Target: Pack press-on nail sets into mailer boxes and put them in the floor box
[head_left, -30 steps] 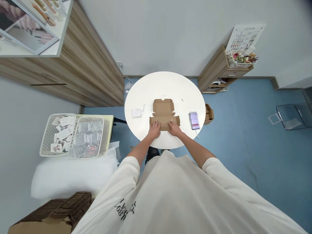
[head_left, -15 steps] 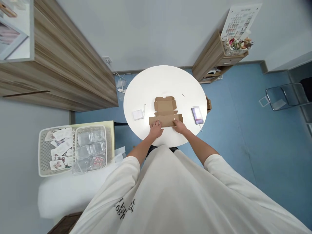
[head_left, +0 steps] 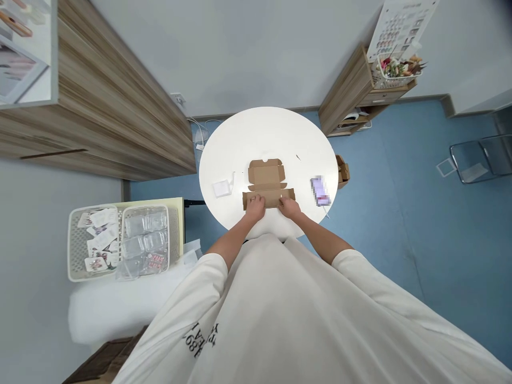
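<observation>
An unfolded brown cardboard box (head_left: 266, 174) lies on the round white table (head_left: 266, 130), its lid panel and side flaps spread toward the wall. My left hand (head_left: 255, 207) is on the near panel, left of its middle, with its fingers curled over the cardboard. Right of it, my right hand (head_left: 288, 207) grips the same panel with bent fingers, thumb side inward. The fingertips are small and partly hidden against the cardboard.
A white square item (head_left: 222, 188) lies left of the box, and a blurred purple phone-like object (head_left: 320, 191) with a cable lies right. Baskets of cards and clear containers (head_left: 144, 240) stand at left. A tall wooden cabinet (head_left: 132, 101) rises beyond them.
Both hands have curled more tightly, and the right hand has moved a little inward along the near panel. The whole view has shifted slightly.
</observation>
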Action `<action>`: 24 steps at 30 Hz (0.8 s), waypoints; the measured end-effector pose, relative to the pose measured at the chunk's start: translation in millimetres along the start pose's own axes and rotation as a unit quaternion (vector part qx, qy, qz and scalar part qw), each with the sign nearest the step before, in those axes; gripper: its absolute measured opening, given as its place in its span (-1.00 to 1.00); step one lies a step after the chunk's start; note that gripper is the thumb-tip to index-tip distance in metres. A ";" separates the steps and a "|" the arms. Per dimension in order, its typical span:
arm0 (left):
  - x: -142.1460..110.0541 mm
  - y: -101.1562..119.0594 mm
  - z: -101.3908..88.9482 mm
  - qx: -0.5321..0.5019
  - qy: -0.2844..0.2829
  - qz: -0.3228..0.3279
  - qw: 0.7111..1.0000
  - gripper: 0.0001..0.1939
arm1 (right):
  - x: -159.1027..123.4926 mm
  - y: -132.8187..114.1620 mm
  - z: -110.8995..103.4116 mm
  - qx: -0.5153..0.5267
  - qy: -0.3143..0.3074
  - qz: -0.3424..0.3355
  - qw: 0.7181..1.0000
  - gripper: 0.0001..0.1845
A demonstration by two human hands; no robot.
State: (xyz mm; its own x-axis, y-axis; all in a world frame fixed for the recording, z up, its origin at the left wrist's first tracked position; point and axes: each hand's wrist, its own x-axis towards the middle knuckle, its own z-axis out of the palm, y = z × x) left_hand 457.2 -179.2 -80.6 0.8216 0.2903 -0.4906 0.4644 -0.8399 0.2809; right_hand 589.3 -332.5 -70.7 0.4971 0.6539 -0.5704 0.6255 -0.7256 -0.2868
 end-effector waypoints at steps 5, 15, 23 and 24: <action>15.6 18.1 -4.5 -0.026 -0.046 -0.021 0.998 -0.61 | 3.5 9.6 6.0 0.012 0.004 -0.030 0.999 -0.74; 14.6 21.5 -14.4 -0.036 -0.060 -0.051 0.996 -0.30 | 61.6 27.3 -37.4 0.256 0.136 0.026 0.957 -0.62; 21.4 21.6 -16.6 -0.047 -0.074 -0.070 0.994 -0.07 | 100.9 25.2 -53.2 0.355 0.076 0.043 0.931 -0.52; 22.1 20.9 -16.4 -0.051 -0.072 -0.070 0.994 -0.06 | 102.1 25.1 -51.4 0.358 0.074 0.038 0.930 -0.50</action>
State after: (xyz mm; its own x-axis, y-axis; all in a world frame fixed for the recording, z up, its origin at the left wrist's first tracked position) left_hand 490.5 -182.8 -72.1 0.6944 0.3253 -0.6418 0.6073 -0.7434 0.2803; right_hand 686.6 -272.9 -96.5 0.6344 0.5792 -0.5120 0.0511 -0.6923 -0.7198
